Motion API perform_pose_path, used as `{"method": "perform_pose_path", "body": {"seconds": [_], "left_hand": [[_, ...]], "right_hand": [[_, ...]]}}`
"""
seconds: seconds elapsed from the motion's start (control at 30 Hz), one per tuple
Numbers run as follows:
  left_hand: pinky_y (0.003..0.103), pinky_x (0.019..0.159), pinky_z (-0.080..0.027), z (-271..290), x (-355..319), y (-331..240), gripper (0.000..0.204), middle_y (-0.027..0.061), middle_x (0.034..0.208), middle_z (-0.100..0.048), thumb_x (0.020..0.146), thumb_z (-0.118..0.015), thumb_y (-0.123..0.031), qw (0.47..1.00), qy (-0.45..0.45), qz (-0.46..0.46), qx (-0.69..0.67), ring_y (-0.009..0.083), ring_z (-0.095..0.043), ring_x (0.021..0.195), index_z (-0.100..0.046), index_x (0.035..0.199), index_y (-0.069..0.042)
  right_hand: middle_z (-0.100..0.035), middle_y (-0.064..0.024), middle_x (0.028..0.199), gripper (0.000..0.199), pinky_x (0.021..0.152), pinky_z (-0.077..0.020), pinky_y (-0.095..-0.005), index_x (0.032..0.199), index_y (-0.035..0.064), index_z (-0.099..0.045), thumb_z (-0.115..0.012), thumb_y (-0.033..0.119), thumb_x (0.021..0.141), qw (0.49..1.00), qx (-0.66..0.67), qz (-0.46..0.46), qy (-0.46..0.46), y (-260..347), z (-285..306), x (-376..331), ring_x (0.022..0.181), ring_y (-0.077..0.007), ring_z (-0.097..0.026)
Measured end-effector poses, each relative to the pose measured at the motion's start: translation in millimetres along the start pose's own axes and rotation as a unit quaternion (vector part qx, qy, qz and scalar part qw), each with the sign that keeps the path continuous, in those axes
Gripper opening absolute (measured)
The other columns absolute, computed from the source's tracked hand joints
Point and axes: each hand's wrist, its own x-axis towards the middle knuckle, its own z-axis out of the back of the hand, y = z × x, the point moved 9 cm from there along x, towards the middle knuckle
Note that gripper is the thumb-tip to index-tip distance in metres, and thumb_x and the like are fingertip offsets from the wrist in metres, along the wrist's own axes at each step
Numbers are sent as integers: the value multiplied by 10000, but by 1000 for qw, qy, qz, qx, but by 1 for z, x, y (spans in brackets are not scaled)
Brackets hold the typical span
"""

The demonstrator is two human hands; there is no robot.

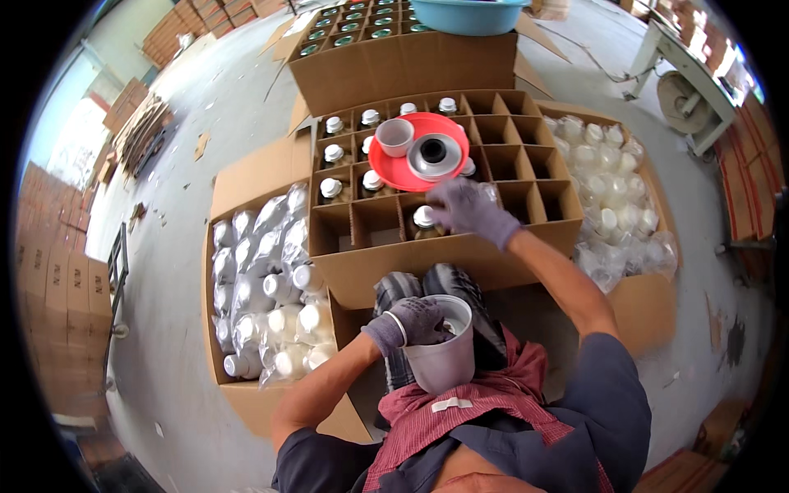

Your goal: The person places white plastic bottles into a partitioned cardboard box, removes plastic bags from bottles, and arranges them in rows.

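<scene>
My left hand [417,320], in a grey glove, reaches over the rim of a pale plastic tub [441,368] on my lap. Its bent fingers are closed inside; what they hold is hidden. My right hand [472,212], gloved too and a little blurred, has its fingers at the white cap [424,216] of a bottle standing in the near row of a divided cardboard box [394,261]. Several other white-capped bottles [331,188] fill cells further back. On the dividers rests a red plate [427,182], carrying a small pale cup [395,138] and a round silver piece with a black centre [433,156].
At left an open carton [215,361] holds plastic-wrapped white bottles [283,287]. Another carton [657,197] at right contains bagged whitish bottles [612,181]. Behind stands a box [403,74] of green-topped items, with a blue basin [472,18] on it. Stacked cartons [62,304] line the left.
</scene>
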Motion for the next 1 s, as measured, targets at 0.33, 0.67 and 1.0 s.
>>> {"method": "perform_pose_path", "body": {"seconds": [0.33, 0.67, 1.0], "left_hand": [[412, 811, -521, 6, -4, 0, 500, 158, 1027, -636, 790, -676, -490, 998, 4, 57, 10, 327, -645, 923, -651, 1084, -87], [408, 731, -510, 39, -5, 6, 339, 142, 910, -623, 849, -630, -391, 982, -167, 64, 54, 306, -622, 828, -677, 1030, -108], [311, 908, -472, 116, -19, 27, 544, 79, 1253, -574, 927, -566, -334, 749, -470, 29, -466, 178, -594, 1024, -455, 1399, -88]], "right_hand": [[-424, -189, 1355, 749, 983, -386, -551, 1360, 183, -433, -703, 503, 739, 958, -102, -266, 25, -114, -68, 130, 1218, -416, -453], [-495, -170, 1271, 589, 1019, -422, -440, 1303, 131, -490, -706, 135, 755, 999, 3, -33, 32, -97, -28, 82, 1195, -376, -490], [-641, -188, 890, 475, 696, -528, -437, 1288, 55, -478, -626, 290, 902, 936, 307, -171, -36, 42, 32, -8, 821, -374, -651]]}}
